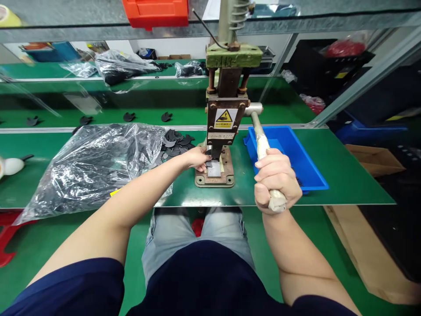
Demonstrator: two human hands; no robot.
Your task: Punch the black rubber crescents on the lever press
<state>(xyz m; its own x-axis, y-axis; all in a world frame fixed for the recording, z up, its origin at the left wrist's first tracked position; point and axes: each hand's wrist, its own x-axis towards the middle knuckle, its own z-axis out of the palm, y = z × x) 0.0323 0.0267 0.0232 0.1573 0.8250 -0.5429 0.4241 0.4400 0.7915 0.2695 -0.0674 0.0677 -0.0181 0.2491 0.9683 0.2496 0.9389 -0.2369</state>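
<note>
A hand-operated press (224,118) with a yellow warning label stands on the green table in front of me. Its lever handle (261,139), wrapped in pale tape, slants toward me, and my right hand (276,181) is wrapped around its lower end. At the press base, under the ram, my left hand (198,159) pinches a small black part (208,164), mostly hidden by the fingers and the ram. Just left of that hand lies a pile of black curved parts (173,144), spilling from a clear plastic bag (101,158).
A blue bin (301,151) with some dark pieces sits right of the press. Several black parts (129,116) lie spaced along the strip behind. An orange-red bin (156,12) rests on the overhead shelf. A white object (13,166) lies at far left.
</note>
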